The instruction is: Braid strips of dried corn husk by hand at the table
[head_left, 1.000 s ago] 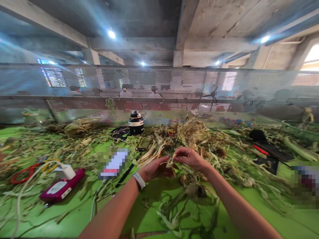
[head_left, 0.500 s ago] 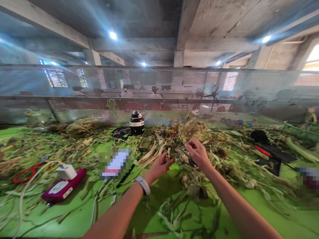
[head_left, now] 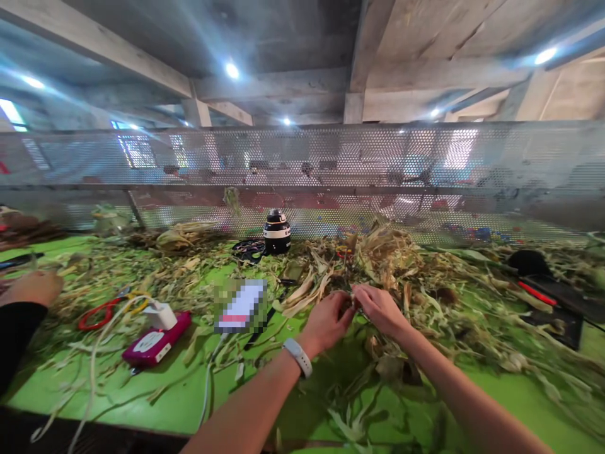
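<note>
My left hand, with a pale watch band on its wrist, is closed in a pinch above the green table. A small pale piece of corn husk shows partly at its fingertips. My right hand meets it there, thumb and fingers pressed together. Whatever the right fingers hold is too small and covered to make out. Long dry husk strips lie just beyond the left hand, and a larger heap of dry husks rises behind the right hand.
A magenta power strip with a white charger, orange-handled scissors and a blurred-out phone lie on the left. Behind stands a black-and-white bottle before a perforated metal screen. Another person's hand is at far left.
My hands, apart before, have come together at the fingertips. The view has swung left, bringing another person's hand and dark sleeve into sight.
</note>
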A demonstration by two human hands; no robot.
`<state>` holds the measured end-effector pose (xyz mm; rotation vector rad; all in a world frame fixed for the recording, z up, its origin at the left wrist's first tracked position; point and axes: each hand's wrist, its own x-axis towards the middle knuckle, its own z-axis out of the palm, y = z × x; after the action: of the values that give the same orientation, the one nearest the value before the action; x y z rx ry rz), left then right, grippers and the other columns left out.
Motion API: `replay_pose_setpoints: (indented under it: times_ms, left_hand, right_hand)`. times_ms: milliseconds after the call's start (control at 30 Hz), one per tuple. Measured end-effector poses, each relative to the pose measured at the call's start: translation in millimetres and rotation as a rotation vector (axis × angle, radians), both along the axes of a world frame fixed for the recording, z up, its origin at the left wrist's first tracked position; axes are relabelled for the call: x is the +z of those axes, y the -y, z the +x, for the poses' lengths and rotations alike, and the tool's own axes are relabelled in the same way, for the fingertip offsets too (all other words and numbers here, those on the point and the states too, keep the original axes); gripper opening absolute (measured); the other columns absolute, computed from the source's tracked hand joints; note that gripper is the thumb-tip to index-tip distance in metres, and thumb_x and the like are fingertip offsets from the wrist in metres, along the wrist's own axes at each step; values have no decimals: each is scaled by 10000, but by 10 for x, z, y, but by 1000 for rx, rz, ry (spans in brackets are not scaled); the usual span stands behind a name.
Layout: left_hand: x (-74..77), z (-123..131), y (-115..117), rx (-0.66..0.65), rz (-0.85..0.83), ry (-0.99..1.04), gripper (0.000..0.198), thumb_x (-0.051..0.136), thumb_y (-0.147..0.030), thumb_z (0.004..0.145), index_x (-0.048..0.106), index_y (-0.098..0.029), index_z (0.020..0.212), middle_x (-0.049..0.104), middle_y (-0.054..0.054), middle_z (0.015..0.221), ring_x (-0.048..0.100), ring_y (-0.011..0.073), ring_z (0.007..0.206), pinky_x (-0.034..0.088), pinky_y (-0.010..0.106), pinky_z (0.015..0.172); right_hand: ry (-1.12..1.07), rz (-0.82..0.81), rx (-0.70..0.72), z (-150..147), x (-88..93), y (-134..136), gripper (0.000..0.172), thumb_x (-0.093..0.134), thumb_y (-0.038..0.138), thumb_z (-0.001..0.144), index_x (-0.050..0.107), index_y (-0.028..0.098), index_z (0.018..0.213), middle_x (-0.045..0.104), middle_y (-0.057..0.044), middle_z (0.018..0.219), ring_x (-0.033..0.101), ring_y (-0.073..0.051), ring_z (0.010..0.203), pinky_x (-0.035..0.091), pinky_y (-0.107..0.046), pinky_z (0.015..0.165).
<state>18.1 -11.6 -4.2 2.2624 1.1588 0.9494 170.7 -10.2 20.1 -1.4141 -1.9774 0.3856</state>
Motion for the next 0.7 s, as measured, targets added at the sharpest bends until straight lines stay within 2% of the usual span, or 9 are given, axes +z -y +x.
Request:
replay_pose_setpoints:
  times_ms: [133,267,367,467,567,700]
  left_hand:
    - [-58,20,-22,-55,-76,177,214,514,-343,807,569,-165,913,615,75,882,549,197,823,425,321,755]
    - [-76,35,-36,-238,-424,508,288,575,-411,767,559,-158,904,608,39,786,551,152,722,441,279,680]
    - [-70,20,-47,-287,-647,652,357,630,-482,702,558,-157,832,565,-4,676,539,128,617,440,273,616]
    - [-53,-17,-52,-269,-775,672,410,667,-525,648,560,-157,795,572,-14,662,562,122,588,431,255,569]
    - [-38,-57,-55,-261,-871,622,457,683,-548,616,578,-166,843,629,5,721,609,138,613,429,248,564]
    - [-60,-66,-76,-274,-845,642,476,708,-541,594,612,-144,837,633,18,707,587,127,605,423,246,581]
  right_hand:
    - [-34,32,-3,-11,-60,-23,369,389,440,830,392,196,553,401,26,516,372,-115,521,288,-242,513]
    - [-149,0,79,17,-93,-72,359,385,448,840,418,194,589,392,33,551,374,-112,554,316,-227,526]
    - [-178,-29,132,36,-85,-81,375,386,477,838,412,195,593,375,37,563,364,-110,561,322,-225,537]
    - [-176,-28,147,28,-72,-58,364,389,460,848,418,196,599,397,33,569,381,-114,565,329,-231,546]
    - [-167,4,144,16,-71,-30,361,395,445,857,434,197,598,427,27,574,399,-116,560,337,-234,548]
    - [-152,7,174,32,-84,-34,391,432,484,840,474,188,588,475,17,573,406,-114,554,329,-233,540]
